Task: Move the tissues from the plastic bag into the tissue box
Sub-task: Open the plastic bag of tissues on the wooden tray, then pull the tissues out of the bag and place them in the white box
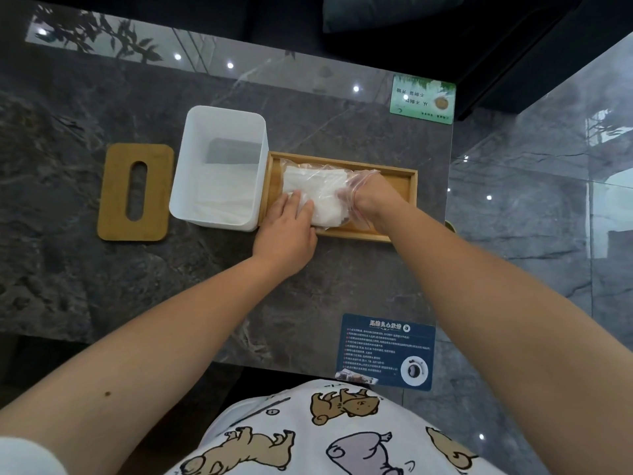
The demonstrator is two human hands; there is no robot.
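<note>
Right hand (363,197) is inside the clear plastic bag (329,169), its grip closed on the stack of tissues (315,190); left hand (286,231) lies flat, fingers apart, pressing the stack's near end. Bag and tissues rest in a wooden tray (394,181) on the dark marble tabletop (102,286). The open white tissue box (221,169) touches the tray's left end, some tissues already inside; its slotted wooden lid (136,192) lies further left

Wooden tray (378,231), green card (423,99) — perhaps laminated.
</note>
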